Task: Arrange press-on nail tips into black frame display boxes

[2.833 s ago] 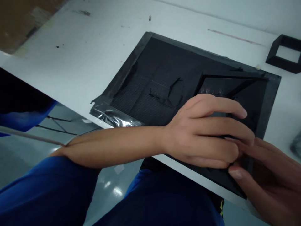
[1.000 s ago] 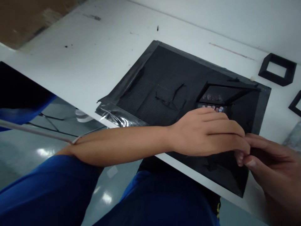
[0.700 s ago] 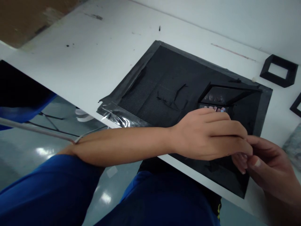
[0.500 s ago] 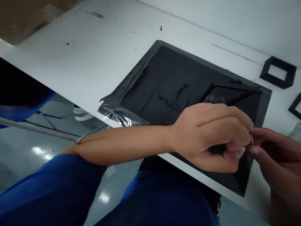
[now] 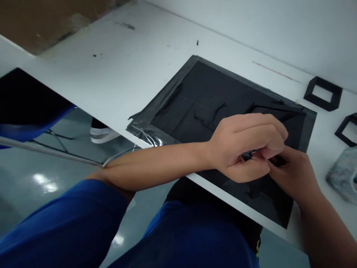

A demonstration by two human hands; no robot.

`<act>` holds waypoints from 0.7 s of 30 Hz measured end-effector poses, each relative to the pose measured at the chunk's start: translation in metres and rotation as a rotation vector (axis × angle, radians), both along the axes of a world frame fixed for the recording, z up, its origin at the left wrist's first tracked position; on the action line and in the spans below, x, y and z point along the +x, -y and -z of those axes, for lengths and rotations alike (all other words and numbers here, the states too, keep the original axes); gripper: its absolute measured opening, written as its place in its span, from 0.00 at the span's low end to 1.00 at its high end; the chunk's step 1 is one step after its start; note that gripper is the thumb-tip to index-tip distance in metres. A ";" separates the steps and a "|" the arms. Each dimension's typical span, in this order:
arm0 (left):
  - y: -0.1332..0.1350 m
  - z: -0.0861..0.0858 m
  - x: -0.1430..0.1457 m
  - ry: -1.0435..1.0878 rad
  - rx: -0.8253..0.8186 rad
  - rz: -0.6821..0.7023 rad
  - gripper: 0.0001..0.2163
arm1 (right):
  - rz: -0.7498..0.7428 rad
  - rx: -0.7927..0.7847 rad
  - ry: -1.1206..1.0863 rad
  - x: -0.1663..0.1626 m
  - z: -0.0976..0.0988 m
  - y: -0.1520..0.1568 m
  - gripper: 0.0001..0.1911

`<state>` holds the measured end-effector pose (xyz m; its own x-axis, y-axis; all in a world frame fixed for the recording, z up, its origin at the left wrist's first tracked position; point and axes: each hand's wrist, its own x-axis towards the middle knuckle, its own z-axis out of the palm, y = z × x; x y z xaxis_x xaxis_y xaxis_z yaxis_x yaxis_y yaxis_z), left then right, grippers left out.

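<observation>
My left hand [image 5: 248, 147] is closed, thumb against curled fingers, above a black ribbed mat [image 5: 184, 108]. Against its fingertips presses my right hand [image 5: 292, 171], also closed, its fingers partly hidden behind the left. Whatever the two hands pinch is covered by the fingers; only a small dark bit shows in the gap of my left hand. Just behind the hands, a thin black frame-like piece [image 5: 279, 108] lies on the mat, partly covered by my left hand. Thin black scraps [image 5: 220, 108] are scattered on the mat beside it.
Two black angular frames [image 5: 323, 93] lie on the white table [image 5: 125, 74] at the right, near the wall. A clear container [image 5: 343, 175] stands at the right edge. A cardboard box [image 5: 55, 22] sits at the far left. Shiny tape [image 5: 150, 136] edges the mat.
My right hand has moved left and in behind my left hand, with more of its forearm showing. The left hand has shifted slightly left and up. The view has shifted a little.
</observation>
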<state>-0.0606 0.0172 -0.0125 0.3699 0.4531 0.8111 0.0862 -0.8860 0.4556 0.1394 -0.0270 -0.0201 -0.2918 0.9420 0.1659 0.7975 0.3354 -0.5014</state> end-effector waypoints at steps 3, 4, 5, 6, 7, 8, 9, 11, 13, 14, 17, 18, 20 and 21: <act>0.000 0.002 0.002 0.106 0.071 0.040 0.05 | 0.066 -0.065 -0.097 0.005 0.001 0.002 0.17; 0.000 0.003 0.002 0.102 0.067 0.041 0.05 | 0.086 -0.081 -0.126 0.007 0.001 0.002 0.17; -0.001 0.004 0.002 0.088 0.051 0.041 0.05 | 0.100 -0.094 -0.148 0.008 0.002 0.002 0.18; -0.002 0.005 0.001 0.079 0.030 0.042 0.05 | 0.111 -0.102 -0.164 0.010 0.003 0.002 0.18; -0.002 0.006 0.001 0.082 0.020 0.055 0.06 | 0.120 -0.111 -0.174 0.011 0.005 0.002 0.19; -0.003 0.007 0.001 0.098 0.020 0.074 0.06 | 0.128 -0.114 -0.186 0.011 0.007 0.002 0.20; -0.004 0.008 0.001 0.127 0.030 0.101 0.07 | 0.135 -0.116 -0.197 0.011 0.009 0.001 0.20; -0.005 0.009 0.001 0.182 0.059 0.143 0.10 | 0.149 -0.111 -0.210 0.010 0.012 0.000 0.20; -0.005 0.008 0.002 0.188 0.081 0.156 0.10 | 0.149 -0.102 -0.197 0.007 0.014 -0.002 0.19; -0.005 0.007 0.002 0.176 0.091 0.155 0.10 | 0.145 -0.097 -0.182 0.006 0.014 -0.003 0.18; -0.003 0.002 0.002 0.095 0.122 0.146 0.09 | 0.129 -0.088 -0.138 0.000 0.013 -0.008 0.16; -0.003 0.001 0.002 0.070 0.127 0.141 0.09 | 0.128 -0.086 -0.128 -0.001 0.013 -0.010 0.15; -0.003 -0.001 0.003 0.022 0.153 0.148 0.08 | 0.121 -0.071 -0.116 -0.004 0.013 -0.012 0.13; -0.003 -0.001 0.004 -0.002 0.156 0.137 0.08 | 0.115 -0.059 -0.114 -0.005 0.011 -0.012 0.13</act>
